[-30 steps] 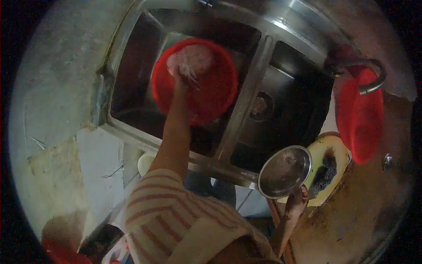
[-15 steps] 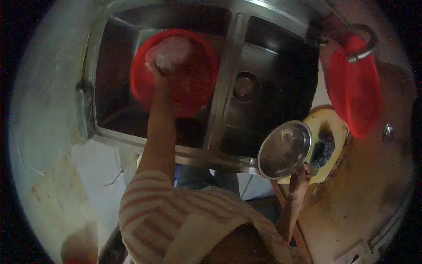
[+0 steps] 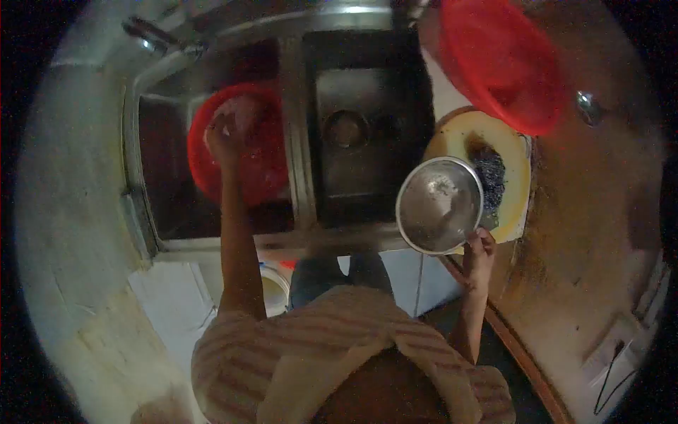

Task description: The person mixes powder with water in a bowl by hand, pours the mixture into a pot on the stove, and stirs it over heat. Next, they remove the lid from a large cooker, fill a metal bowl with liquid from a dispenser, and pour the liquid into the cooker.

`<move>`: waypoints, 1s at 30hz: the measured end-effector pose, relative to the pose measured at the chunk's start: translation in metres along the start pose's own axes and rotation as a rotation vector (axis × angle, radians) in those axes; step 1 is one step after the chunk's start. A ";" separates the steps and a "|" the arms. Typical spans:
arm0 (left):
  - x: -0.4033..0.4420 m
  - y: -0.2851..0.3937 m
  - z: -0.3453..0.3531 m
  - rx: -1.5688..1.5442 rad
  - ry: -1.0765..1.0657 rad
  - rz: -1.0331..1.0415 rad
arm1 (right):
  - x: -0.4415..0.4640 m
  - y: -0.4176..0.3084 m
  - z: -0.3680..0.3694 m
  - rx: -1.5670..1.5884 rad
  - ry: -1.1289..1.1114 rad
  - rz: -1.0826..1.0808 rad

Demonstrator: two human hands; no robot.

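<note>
My right hand (image 3: 480, 245) grips the rim of a shiny round metal bowl (image 3: 439, 208), which is tilted so that its inside faces me. Inside a red plastic basin (image 3: 201, 173), which sits in the left sink bowl, my left hand (image 3: 224, 145) reaches down with its fingers curled. A pale, blurred mass (image 3: 244, 112) lies against those fingers; I cannot make out what it is. Just behind the metal bowl is a yellow round board or tray (image 3: 519, 162) bearing a dark, loose heap (image 3: 489, 177), partly hidden by the bowl.
The right sink bowl (image 3: 374, 187) shows a round drain (image 3: 345, 130). A second red basin (image 3: 505, 63) stands on the brown counter (image 3: 565, 233) at the upper right. A metal faucet (image 3: 152, 32) is at the upper left. Below the sink's front edge is a white bucket (image 3: 274, 286).
The view has shifted, so the sinks appear further left. My left hand is still in the red basin, and the pale mass beside it looks smaller. My right hand keeps its grip on the metal bowl.
</note>
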State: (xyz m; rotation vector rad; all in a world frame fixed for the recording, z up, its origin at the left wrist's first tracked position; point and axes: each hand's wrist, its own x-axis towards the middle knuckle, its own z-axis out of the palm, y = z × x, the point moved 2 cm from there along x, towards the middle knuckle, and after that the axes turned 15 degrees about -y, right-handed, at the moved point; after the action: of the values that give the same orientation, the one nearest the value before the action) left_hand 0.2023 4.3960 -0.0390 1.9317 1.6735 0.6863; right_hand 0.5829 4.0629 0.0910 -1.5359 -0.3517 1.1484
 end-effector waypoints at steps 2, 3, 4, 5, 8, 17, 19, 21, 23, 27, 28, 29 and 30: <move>0.013 0.078 0.002 0.301 -0.274 -0.207 | -0.003 0.002 -0.003 -0.018 0.072 0.017; 0.027 0.092 0.033 0.095 -0.160 0.041 | -0.001 0.002 -0.003 -0.012 0.039 0.014; 0.042 0.107 0.065 -0.113 -0.052 0.283 | 0.004 0.000 -0.001 -0.007 0.006 0.017; 0.042 0.162 0.062 -0.025 -0.230 0.401 | 0.004 -0.001 -0.001 0.005 0.006 0.008; 0.092 0.229 0.123 -0.160 -0.540 0.410 | 0.017 0.001 0.011 -0.023 -0.095 -0.031; 0.208 0.228 0.233 -0.074 -0.514 0.260 | 0.073 0.005 0.062 0.256 -0.202 -0.026; 0.184 0.252 0.207 -0.522 -0.715 0.268 | 0.099 0.012 0.072 0.225 -0.216 -0.060; 0.192 0.258 0.206 -0.328 -0.717 0.321 | 0.124 0.018 0.082 0.190 -0.233 -0.088; 0.189 0.259 0.202 -0.142 -0.716 0.364 | 0.142 0.017 0.093 0.100 -0.230 -0.167; 0.212 0.249 0.221 -0.245 -0.653 0.490 | 0.158 0.012 0.109 0.183 -0.229 -0.155; 0.222 0.237 0.232 -0.229 -0.652 0.457 | 0.163 0.014 0.111 0.182 -0.231 -0.154; 0.223 0.230 0.232 -0.228 -0.651 0.454 | 0.166 0.017 0.112 0.182 -0.242 -0.148; 0.226 0.223 0.233 -0.158 -0.679 0.382 | 0.169 0.020 0.114 0.183 -0.254 -0.144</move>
State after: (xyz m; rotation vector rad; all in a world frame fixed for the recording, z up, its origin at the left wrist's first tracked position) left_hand 0.5482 4.5823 -0.0561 2.0667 0.8296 0.2255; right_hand 0.5652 4.2486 0.0063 -1.1890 -0.5047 1.2282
